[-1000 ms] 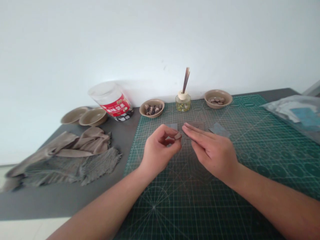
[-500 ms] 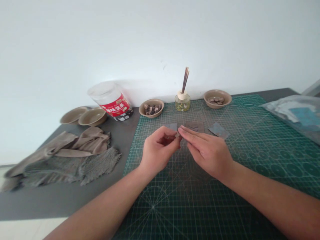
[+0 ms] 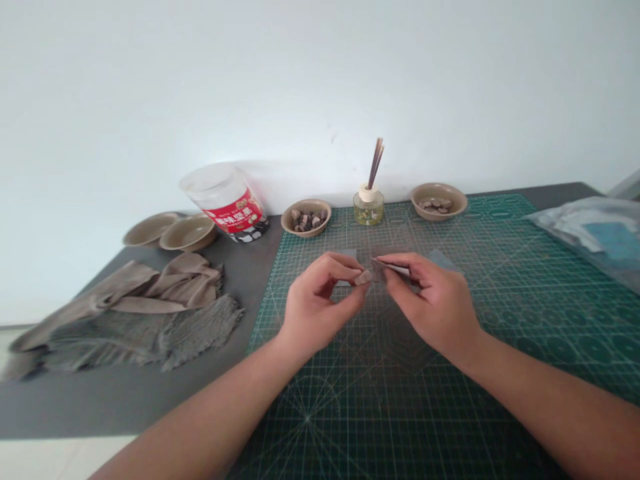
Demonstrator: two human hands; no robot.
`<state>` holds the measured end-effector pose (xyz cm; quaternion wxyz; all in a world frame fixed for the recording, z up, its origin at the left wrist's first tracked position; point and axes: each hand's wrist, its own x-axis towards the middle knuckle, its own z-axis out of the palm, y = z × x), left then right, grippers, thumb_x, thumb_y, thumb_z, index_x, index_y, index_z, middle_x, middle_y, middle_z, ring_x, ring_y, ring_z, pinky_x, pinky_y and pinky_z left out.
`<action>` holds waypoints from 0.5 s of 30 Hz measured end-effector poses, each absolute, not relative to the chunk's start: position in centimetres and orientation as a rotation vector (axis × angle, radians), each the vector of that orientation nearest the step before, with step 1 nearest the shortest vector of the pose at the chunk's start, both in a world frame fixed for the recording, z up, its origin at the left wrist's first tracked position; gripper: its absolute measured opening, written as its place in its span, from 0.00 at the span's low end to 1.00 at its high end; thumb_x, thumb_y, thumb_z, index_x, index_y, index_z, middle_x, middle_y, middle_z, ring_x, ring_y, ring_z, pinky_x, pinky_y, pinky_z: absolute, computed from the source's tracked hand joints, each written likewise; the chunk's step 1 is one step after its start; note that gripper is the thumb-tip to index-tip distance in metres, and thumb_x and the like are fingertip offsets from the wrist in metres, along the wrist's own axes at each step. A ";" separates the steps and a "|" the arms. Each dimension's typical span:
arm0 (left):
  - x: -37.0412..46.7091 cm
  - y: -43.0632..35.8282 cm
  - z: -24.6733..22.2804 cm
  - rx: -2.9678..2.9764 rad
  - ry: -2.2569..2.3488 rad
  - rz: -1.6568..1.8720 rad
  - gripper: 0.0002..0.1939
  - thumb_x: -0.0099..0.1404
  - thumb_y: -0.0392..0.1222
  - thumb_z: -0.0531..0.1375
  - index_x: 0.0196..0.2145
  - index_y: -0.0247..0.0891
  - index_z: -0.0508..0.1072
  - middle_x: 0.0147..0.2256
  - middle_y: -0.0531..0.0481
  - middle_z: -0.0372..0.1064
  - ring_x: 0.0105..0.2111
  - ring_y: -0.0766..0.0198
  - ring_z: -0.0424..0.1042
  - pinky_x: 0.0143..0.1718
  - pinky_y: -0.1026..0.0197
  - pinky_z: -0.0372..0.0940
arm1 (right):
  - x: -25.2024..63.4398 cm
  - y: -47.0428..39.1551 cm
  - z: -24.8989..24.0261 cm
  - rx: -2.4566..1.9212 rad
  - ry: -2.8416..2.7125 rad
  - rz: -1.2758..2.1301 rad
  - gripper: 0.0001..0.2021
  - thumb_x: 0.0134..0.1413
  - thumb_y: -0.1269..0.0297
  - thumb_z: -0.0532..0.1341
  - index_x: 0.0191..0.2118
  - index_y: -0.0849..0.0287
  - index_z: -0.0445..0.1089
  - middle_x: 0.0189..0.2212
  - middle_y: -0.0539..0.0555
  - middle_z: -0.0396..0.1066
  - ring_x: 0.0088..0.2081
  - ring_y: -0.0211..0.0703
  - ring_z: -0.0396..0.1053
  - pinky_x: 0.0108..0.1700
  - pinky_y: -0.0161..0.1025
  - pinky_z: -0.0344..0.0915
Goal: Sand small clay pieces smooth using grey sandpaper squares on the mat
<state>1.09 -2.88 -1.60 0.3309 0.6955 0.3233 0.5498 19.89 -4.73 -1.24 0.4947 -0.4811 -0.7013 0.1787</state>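
My left hand (image 3: 320, 293) is closed in a pinch, holding a small pinkish-brown stone-like piece (image 3: 363, 277) between thumb and fingertips above the cutting mat. Just to its right, my right hand (image 3: 433, 297) pinches a thin, grey sheet that looks like sandpaper (image 3: 395, 269), its edge facing the piece with a narrow gap between them. Under and behind the hands, flat grey squares lie on the green cutting mat (image 3: 350, 407); one grey square (image 3: 443, 260) is partly hidden by my right hand.
At the back stand a bowl of small dark and pinkish pieces (image 3: 306, 219), a reed diffuser (image 3: 369, 205) and a bowl of flat brown pieces (image 3: 439, 202). Leftward are a plastic tub (image 3: 233, 207), two tan bowls (image 3: 187, 233) and a crumpled cloth (image 3: 150, 313). A plastic bag (image 3: 595, 230) lies right.
My hands have moved slightly apart. The right fingers, earlier stretched over the left fingertips, now pinch the sheet, and the small piece in my left hand shows more clearly.
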 end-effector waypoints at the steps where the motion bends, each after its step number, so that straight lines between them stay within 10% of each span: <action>1: 1.1 -2.9 -1.6 1.811 0.840 1.433 0.08 0.60 0.30 0.68 0.37 0.39 0.76 0.38 0.47 0.75 0.39 0.61 0.75 0.41 0.58 0.71 | 19.9 -4.8 -1.1 -1.164 -1.663 0.469 0.10 0.60 0.69 0.62 0.46 0.53 0.76 0.39 0.50 0.81 0.36 0.43 0.79 0.41 0.38 0.76; 8: 1.3 -3.0 -1.3 1.615 0.886 1.362 0.15 0.60 0.32 0.69 0.45 0.42 0.79 0.35 0.50 0.77 0.33 0.67 0.76 0.36 0.65 0.72 | 20.4 -4.1 -1.0 -1.142 -1.479 0.697 0.03 0.56 0.70 0.64 0.36 0.56 0.70 0.28 0.47 0.74 0.26 0.37 0.73 0.28 0.31 0.70; 15: 1.3 -2.7 -1.2 1.501 0.956 1.316 0.12 0.52 0.34 0.74 0.33 0.36 0.77 0.27 0.53 0.76 0.26 0.69 0.74 0.29 0.68 0.71 | 20.4 -5.0 -0.9 -1.134 -1.566 0.607 0.11 0.62 0.66 0.63 0.49 0.52 0.77 0.41 0.51 0.80 0.35 0.41 0.78 0.37 0.36 0.75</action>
